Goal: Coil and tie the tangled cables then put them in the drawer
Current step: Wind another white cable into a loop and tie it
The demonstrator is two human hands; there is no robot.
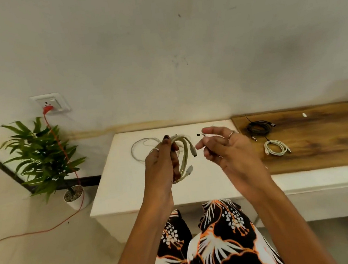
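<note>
My left hand [163, 161] grips a coiled beige cable [185, 158] above the white table [119, 193]; its two plugs hang free on the right side of the coil. My right hand [224, 148] is raised beside it and pinches a thin dark twist tie [200, 135] between thumb and fingers. A loose thin white cable [141, 145] lies on the table behind my left hand. On the wooden top [319, 138] to the right lie a coiled black cable [258, 127] and a coiled white cable [276, 147]. No drawer is visible.
A potted plant [42, 158] stands on the floor at the left, below a wall socket [51, 103] with a red plug and red cord trailing over the floor. A small white piece [304, 115] lies on the wood near the wall.
</note>
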